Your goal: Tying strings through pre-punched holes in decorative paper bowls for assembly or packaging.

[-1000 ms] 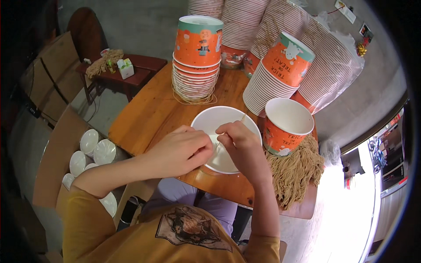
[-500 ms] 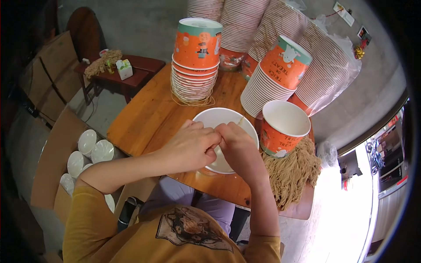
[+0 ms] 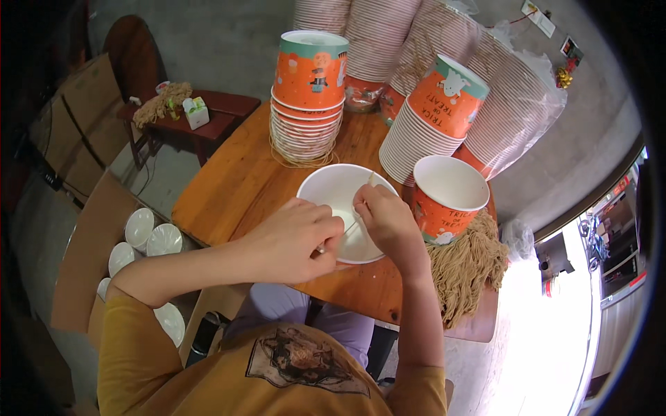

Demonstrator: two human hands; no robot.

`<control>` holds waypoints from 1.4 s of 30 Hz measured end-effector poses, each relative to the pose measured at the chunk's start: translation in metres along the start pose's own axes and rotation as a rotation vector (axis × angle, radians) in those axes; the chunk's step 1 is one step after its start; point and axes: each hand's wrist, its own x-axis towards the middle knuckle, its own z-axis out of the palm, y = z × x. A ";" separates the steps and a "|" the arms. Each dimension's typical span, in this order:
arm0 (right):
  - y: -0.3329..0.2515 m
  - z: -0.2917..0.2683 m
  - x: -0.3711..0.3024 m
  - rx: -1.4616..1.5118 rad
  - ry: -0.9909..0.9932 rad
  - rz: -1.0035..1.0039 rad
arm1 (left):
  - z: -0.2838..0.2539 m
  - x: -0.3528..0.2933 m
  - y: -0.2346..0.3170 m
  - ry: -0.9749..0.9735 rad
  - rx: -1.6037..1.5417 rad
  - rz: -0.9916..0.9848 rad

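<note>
An open paper bucket (image 3: 320, 184), white inside, stands at the table's front edge before me. Over its mouth, my left hand (image 3: 291, 239) has its fingers curled closed at the near left side. My right hand (image 3: 386, 216) pinches a beige string (image 3: 371, 177), whose tip sticks up above the fingers near the far right rim. A thin line of string seems to run between the two hands. To the right, another orange printed paper bucket (image 3: 444, 218) stands upright, touching a thick bundle of beige strings (image 3: 468, 270) that hangs toward the table's edge.
Upside-down bucket stacks stand farther back, one (image 3: 310, 76) with string looped round its base and a leaning one (image 3: 433, 118). Bagged stacks (image 3: 513, 104) lean on the wall. A cardboard box (image 3: 83, 256) of white-lined buckets sits left on the floor; beyond is a red bench (image 3: 232, 104).
My hands, together over the bucket before, have drawn apart: the left toward me, the right up and to the right. The view has shifted slightly.
</note>
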 end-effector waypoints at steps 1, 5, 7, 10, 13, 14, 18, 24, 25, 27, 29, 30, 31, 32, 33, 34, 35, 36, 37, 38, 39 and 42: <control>-0.001 0.000 0.000 -0.002 0.002 -0.001 | 0.005 -0.002 -0.001 0.001 0.002 0.002; -0.005 0.001 0.000 0.051 0.002 0.056 | 0.019 -0.006 -0.006 0.021 -0.096 0.144; -0.005 0.000 0.000 0.057 -0.014 0.088 | 0.022 -0.005 -0.009 0.022 -0.045 0.230; -0.006 -0.002 -0.001 0.044 -0.033 0.105 | 0.018 -0.002 -0.015 0.021 0.069 0.397; -0.007 -0.005 0.002 0.001 0.022 0.054 | 0.010 -0.006 -0.020 -0.095 0.003 0.380; -0.011 -0.010 0.003 0.197 0.061 0.074 | 0.004 -0.007 -0.022 -0.090 0.006 0.381; -0.004 -0.033 -0.005 0.516 -0.029 -0.031 | -0.033 -0.011 -0.037 0.039 0.052 0.402; -0.029 -0.036 0.009 0.757 -0.471 0.148 | -0.077 -0.018 -0.068 0.052 -0.147 0.226; -0.030 -0.030 0.013 0.883 -0.548 0.253 | -0.083 -0.019 -0.073 0.045 -0.190 0.190; -0.032 -0.022 0.032 0.896 -0.545 0.226 | -0.101 -0.022 -0.079 0.069 -0.230 0.110; -0.031 -0.014 0.062 0.882 -0.434 0.189 | -0.125 -0.028 -0.089 0.281 -0.276 0.081; -0.030 -0.009 0.078 0.866 -0.369 0.135 | -0.136 -0.033 -0.090 0.468 -0.323 0.068; -0.034 -0.007 0.096 0.914 -0.303 0.149 | -0.146 -0.039 -0.092 0.655 -0.370 0.051; -0.039 -0.005 0.114 0.962 -0.234 0.165 | -0.157 -0.050 -0.099 0.820 -0.237 0.042; -0.039 0.002 0.133 1.049 -0.115 0.134 | -0.162 -0.059 -0.105 0.997 -0.275 0.036; -0.035 0.004 0.151 1.123 0.019 0.104 | -0.167 -0.060 -0.103 1.149 -0.245 0.048; -0.026 0.010 0.172 1.282 0.125 0.102 | -0.166 -0.062 -0.104 1.201 -0.255 0.061; -0.020 0.010 0.190 1.438 0.237 0.090 | -0.167 -0.065 -0.098 1.255 -0.264 0.083; -0.019 0.016 0.208 1.507 0.348 0.138 | -0.163 -0.075 -0.102 1.238 -0.273 0.075; -0.011 0.020 0.221 1.584 0.361 0.207 | -0.155 -0.079 -0.104 1.192 -0.278 0.034; 0.000 0.023 0.230 1.659 0.378 0.280 | -0.145 -0.081 -0.105 1.142 -0.286 -0.004; 0.033 0.048 0.236 1.704 0.453 0.460 | -0.111 -0.083 -0.117 1.041 -0.513 -0.115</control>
